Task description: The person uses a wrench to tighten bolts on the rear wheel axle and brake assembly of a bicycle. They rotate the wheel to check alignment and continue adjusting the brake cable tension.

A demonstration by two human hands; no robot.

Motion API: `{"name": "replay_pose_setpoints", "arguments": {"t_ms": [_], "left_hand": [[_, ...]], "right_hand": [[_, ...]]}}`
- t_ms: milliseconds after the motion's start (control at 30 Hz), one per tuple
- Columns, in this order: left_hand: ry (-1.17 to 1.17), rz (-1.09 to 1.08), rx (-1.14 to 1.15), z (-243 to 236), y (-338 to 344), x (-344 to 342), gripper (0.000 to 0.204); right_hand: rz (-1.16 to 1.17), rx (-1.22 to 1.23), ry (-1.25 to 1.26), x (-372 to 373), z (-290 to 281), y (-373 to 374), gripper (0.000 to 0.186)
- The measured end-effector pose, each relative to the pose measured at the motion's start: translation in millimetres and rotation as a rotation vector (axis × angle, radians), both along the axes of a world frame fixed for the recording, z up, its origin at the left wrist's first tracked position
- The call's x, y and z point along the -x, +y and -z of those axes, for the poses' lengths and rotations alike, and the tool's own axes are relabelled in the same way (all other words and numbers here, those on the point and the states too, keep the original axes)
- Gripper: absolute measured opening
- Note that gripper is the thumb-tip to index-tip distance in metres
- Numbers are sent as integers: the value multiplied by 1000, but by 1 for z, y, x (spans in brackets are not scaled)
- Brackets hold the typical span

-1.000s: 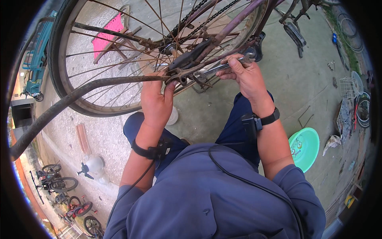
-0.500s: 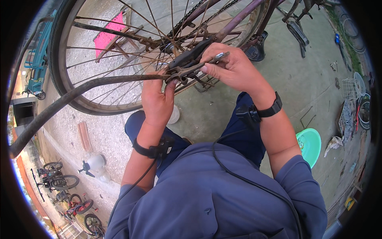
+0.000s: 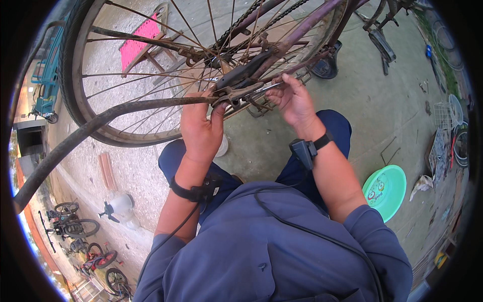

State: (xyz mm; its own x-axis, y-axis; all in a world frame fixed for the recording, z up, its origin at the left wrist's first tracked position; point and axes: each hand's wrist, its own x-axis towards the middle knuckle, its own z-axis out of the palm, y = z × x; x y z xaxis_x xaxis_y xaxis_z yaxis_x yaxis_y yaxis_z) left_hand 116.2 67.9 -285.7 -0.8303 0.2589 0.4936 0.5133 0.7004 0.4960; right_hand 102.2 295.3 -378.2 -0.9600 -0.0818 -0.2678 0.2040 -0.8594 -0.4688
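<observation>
A rusty bicycle rear wheel [image 3: 83, 75] with spokes, chain and purple frame [image 3: 302, 27] fills the top of the head view. My left hand [image 3: 201, 126] grips a rusty bracket [image 3: 232, 94] beside the hub, where a dark bent tube [image 3: 105, 119] ends. My right hand [image 3: 294, 100] pinches a silver wrench [image 3: 267, 86] just right of that bracket, its far end partly hidden among the metal parts.
A green basin [image 3: 392, 191] lies at the right, near a wire basket [image 3: 443, 115] and scattered parts. Parked bicycles [image 3: 75, 226] and a white jug [image 3: 121, 206] are at lower left; a pink folding seat [image 3: 138, 45] and teal cart [image 3: 45, 85] are beyond the wheel.
My right hand has turned and shifted, reaching over the bracket and then drawing back a little lower, the wrench now angled toward the bracket. My left hand stays on the bracket.
</observation>
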Motion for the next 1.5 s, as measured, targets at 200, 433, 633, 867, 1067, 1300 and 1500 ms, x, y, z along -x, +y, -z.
{"name": "replay_pose_setpoints", "arguments": {"t_ms": [200,433,633,867,1067,1300,1500], "left_hand": [[22,14,-9,1,0,1,33],[48,14,-4,3,0,0,34],[40,-9,15,1,1,0,29],[32,-7,15,-1,3,-1,24],[39,-21,21,0,4,-2,23],[-10,-21,-12,2,4,-2,34],[0,-7,-12,1,4,-2,32]], "right_hand": [[57,393,-158,-16,44,-32,21],[36,-339,168,-16,-16,20,22],[23,-1055,524,-2,-89,9,18],[166,-1489,719,3,-110,-8,22],[89,-1435,713,2,-110,-5,20],[63,-1399,895,11,-112,-3,18],[14,-1222,697,9,-101,0,17]]}}
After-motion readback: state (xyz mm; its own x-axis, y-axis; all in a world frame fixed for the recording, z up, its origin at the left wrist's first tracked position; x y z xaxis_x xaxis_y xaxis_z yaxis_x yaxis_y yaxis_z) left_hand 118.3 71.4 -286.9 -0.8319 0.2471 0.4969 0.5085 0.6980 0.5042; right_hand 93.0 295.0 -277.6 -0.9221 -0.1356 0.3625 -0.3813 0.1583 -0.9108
